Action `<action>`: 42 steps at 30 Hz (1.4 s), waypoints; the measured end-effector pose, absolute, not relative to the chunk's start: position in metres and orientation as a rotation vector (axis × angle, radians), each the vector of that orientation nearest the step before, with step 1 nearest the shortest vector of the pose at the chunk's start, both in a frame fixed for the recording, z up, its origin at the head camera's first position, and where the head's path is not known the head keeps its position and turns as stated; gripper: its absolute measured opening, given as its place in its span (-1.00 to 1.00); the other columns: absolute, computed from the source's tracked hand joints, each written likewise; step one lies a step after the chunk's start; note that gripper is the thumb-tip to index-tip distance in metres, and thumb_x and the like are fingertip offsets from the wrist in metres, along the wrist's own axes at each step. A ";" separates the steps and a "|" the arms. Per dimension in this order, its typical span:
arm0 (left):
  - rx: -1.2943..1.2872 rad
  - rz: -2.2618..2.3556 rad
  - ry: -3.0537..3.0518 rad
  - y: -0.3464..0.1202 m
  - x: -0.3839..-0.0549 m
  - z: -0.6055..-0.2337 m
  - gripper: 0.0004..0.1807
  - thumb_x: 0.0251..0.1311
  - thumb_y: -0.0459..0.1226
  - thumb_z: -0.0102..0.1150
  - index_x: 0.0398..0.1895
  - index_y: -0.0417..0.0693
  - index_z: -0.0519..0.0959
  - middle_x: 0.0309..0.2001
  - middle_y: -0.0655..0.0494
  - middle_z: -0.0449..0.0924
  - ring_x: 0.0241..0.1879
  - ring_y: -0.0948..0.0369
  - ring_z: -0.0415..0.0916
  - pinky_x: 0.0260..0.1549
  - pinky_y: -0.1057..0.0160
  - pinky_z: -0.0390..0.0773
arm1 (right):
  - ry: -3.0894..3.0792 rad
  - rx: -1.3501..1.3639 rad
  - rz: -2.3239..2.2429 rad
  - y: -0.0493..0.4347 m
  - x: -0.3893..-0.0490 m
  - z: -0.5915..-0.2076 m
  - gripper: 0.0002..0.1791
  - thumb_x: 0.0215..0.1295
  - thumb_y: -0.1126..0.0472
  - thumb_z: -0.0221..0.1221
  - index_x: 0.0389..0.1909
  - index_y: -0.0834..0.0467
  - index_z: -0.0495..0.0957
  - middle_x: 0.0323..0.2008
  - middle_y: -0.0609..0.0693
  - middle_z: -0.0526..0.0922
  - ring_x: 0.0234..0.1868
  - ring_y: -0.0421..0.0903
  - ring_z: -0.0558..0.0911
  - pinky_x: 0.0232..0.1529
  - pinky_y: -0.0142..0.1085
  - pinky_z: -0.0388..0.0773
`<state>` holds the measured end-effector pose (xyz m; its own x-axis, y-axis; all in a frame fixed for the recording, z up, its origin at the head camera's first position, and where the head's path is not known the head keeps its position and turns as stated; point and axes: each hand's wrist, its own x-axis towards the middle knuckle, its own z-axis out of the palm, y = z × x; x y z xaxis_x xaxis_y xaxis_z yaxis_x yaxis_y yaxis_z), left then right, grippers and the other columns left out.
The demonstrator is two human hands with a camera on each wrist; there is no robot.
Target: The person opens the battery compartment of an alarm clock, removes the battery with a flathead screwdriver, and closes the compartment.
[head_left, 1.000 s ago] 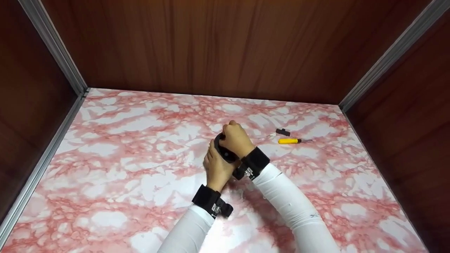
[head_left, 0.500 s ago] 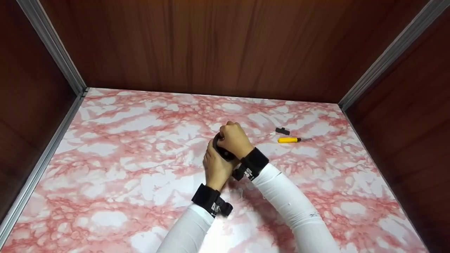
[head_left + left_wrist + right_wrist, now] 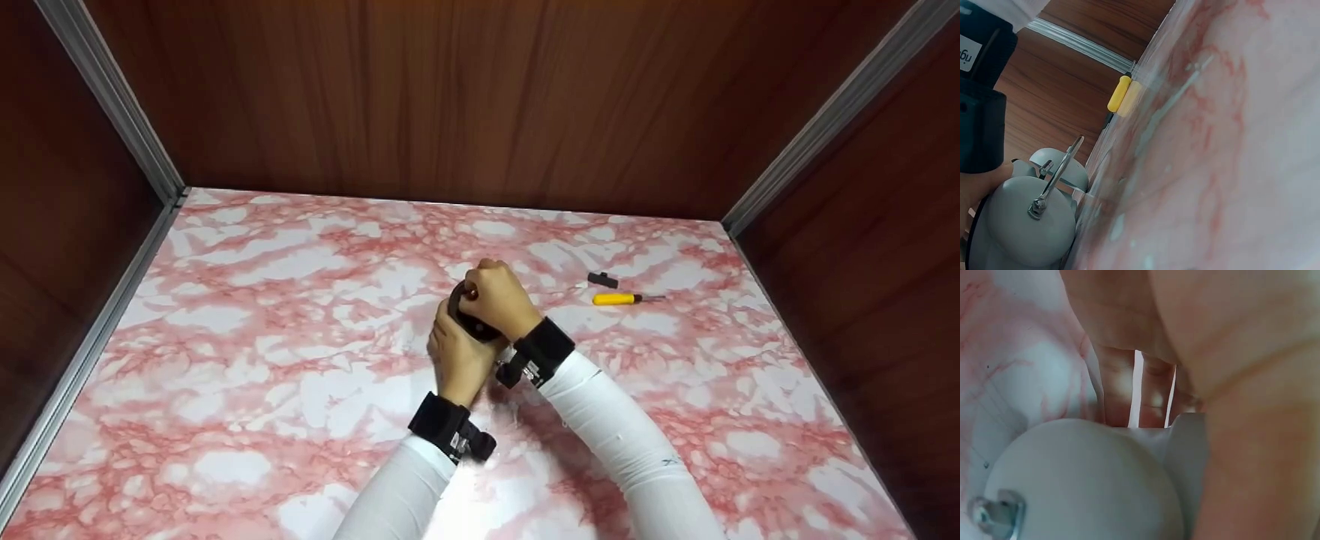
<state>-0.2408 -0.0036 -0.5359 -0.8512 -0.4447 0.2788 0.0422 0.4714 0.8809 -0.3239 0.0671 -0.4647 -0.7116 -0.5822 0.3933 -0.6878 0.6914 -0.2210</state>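
Both hands hold a twin-bell alarm clock, its black back (image 3: 480,328) facing up in the head view. My left hand (image 3: 459,354) grips its side from the near left. Over the back bends my right hand (image 3: 501,301), fingers curled at the far rim; a small copper-coloured spot (image 3: 471,294) shows beside them, and its palm side is hidden. In the left wrist view are a pale grey bell (image 3: 1030,225) and the metal handle (image 3: 1061,171) between the bells. The right wrist view shows one bell (image 3: 1084,478) close up, with bent fingers (image 3: 1154,396) behind it.
A yellow-handled screwdriver (image 3: 615,299) lies to the right of the hands on the red-and-white marbled table (image 3: 225,360). Just behind it sits a small black plastic piece (image 3: 603,280). Dark wooden panels (image 3: 450,105) wall in the back and sides.
The clock and left hand have shifted slightly left, and the clock's back has tilted a little. A copper-coloured spot now shows by the right hand's fingers. Screwdriver and black piece lie still.
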 end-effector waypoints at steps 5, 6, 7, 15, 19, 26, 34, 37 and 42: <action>0.328 -1.345 -2.229 -0.004 -0.240 -0.536 0.18 -0.32 0.04 0.64 0.38 -0.28 0.24 0.17 -0.28 0.46 0.19 -0.16 0.42 0.22 -0.08 0.37 | -2.578 1.011 0.568 0.069 -0.324 -0.464 -0.83 -0.03 0.34 0.32 -0.66 0.21 0.52 -0.51 0.07 0.50 -0.46 0.05 0.52 -0.34 -0.11 0.54; 0.335 -1.344 -2.227 -0.004 -0.240 -0.536 0.18 -0.32 0.04 0.64 0.37 -0.28 0.24 0.17 -0.27 0.47 0.19 -0.16 0.42 0.21 -0.09 0.37 | -2.574 1.008 0.581 0.069 -0.324 -0.464 -0.83 -0.03 0.34 0.32 -0.66 0.21 0.52 -0.51 0.07 0.50 -0.46 0.04 0.51 -0.35 -0.12 0.54; 0.343 -1.343 -2.227 -0.004 -0.240 -0.536 0.17 -0.32 0.04 0.64 0.37 -0.27 0.24 0.16 -0.27 0.47 0.18 -0.16 0.42 0.21 -0.09 0.37 | -2.571 1.003 0.595 0.069 -0.324 -0.464 -0.84 -0.03 0.34 0.31 -0.66 0.21 0.52 -0.50 0.06 0.50 -0.45 0.03 0.51 -0.35 -0.13 0.54; 0.389 -1.353 -2.232 -0.004 -0.241 -0.536 0.21 -0.33 0.13 0.64 0.38 -0.24 0.23 0.17 -0.25 0.47 0.20 -0.14 0.41 0.24 -0.07 0.36 | -2.533 0.963 0.656 0.079 -0.327 -0.459 -0.93 -0.03 0.35 0.31 -0.55 0.26 0.61 -0.44 0.10 0.56 -0.38 0.06 0.57 -0.28 -0.12 0.59; 0.395 -1.341 -2.228 -0.003 -0.242 -0.535 0.24 -0.35 0.16 0.65 0.37 -0.26 0.23 0.17 -0.26 0.46 0.19 -0.15 0.42 0.22 -0.09 0.38 | -2.524 0.947 0.690 0.088 -0.332 -0.455 -0.96 0.00 0.38 0.31 -0.52 0.28 0.63 -0.42 0.12 0.57 -0.35 0.06 0.59 -0.26 -0.14 0.60; 0.385 -1.374 -2.225 -0.003 -0.243 -0.535 0.26 -0.37 0.11 0.68 0.39 -0.27 0.20 0.19 -0.24 0.43 0.21 -0.15 0.41 0.23 -0.12 0.36 | -2.530 0.890 0.672 0.110 -0.345 -0.447 -0.94 0.02 0.36 0.31 -0.51 0.29 0.65 -0.41 0.13 0.62 -0.31 0.09 0.60 -0.20 -0.10 0.58; 0.371 -1.448 -2.233 -0.004 -0.241 -0.537 0.27 -0.33 0.09 0.68 0.44 -0.24 0.17 0.26 -0.22 0.38 0.28 -0.13 0.33 0.32 -0.10 0.25 | -2.527 0.798 0.700 0.141 -0.372 -0.450 -0.94 0.04 0.39 0.29 -0.53 0.32 0.65 -0.44 0.16 0.65 -0.32 0.14 0.64 -0.25 -0.10 0.61; 0.366 -1.440 -2.221 -0.003 -0.242 -0.538 0.26 -0.34 0.08 0.68 0.43 -0.22 0.18 0.24 -0.20 0.40 0.27 -0.12 0.34 0.31 -0.09 0.27 | -2.528 0.766 0.691 0.151 -0.384 -0.454 -0.94 0.03 0.39 0.28 -0.54 0.33 0.64 -0.45 0.19 0.65 -0.34 0.16 0.63 -0.26 -0.07 0.59; 0.370 -1.441 -2.218 -0.003 -0.243 -0.538 0.27 -0.36 0.09 0.69 0.43 -0.22 0.18 0.25 -0.19 0.40 0.28 -0.11 0.33 0.32 -0.07 0.26 | -2.565 0.700 0.648 0.169 -0.400 -0.465 -0.92 0.03 0.39 0.28 -0.52 0.36 0.60 -0.43 0.23 0.61 -0.33 0.19 0.58 -0.21 -0.02 0.55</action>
